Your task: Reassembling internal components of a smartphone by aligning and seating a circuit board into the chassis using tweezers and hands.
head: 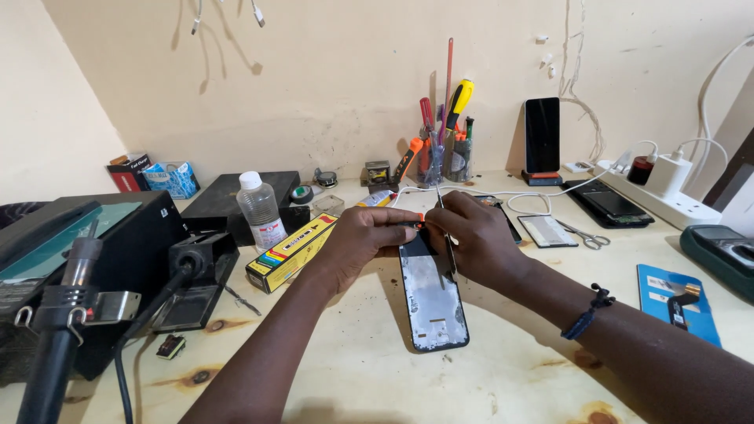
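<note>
An opened phone frame (434, 298) lies face down on the wooden bench, its silvery inner plate showing. My left hand (363, 239) pinches the frame's top edge, where a small orange part shows between the fingertips. My right hand (479, 235) holds thin metal tweezers (444, 228) upright, their tip down on the upper part of the frame. Both hands meet over the phone's top end. A dark beaded band sits on my right wrist.
A yellow box (289, 251) and a clear bottle (260, 210) lie to the left, beside a hot-air station (86, 267). A cup of screwdrivers (444, 149), an upright phone (542, 135), scissors (587, 235), a power strip (664, 196) and a blue card (675, 302) are behind and right.
</note>
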